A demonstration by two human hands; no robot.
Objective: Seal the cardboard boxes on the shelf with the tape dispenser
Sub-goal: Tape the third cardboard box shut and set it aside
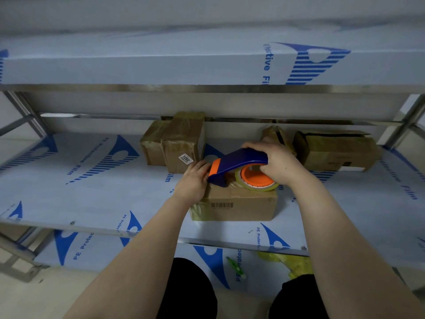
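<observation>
A low cardboard box (236, 204) with a barcode on its front sits near the shelf's front edge. On its top lies a blue and orange tape dispenser (239, 168) with a roll of clear tape. My right hand (279, 162) grips the dispenser's blue handle. My left hand (195, 180) rests on the box's left top corner, fingertips against the dispenser's orange front end. The box top is mostly hidden by both hands and the dispenser.
The metal shelf (92, 192) is covered in blue-printed protective film. Two taped boxes (177, 143) stand at the back centre, one labelled 7202. An open box (335, 148) lies at the back right. An upper shelf (184, 65) hangs overhead. Yellow-green items (294, 263) lie on the lower shelf.
</observation>
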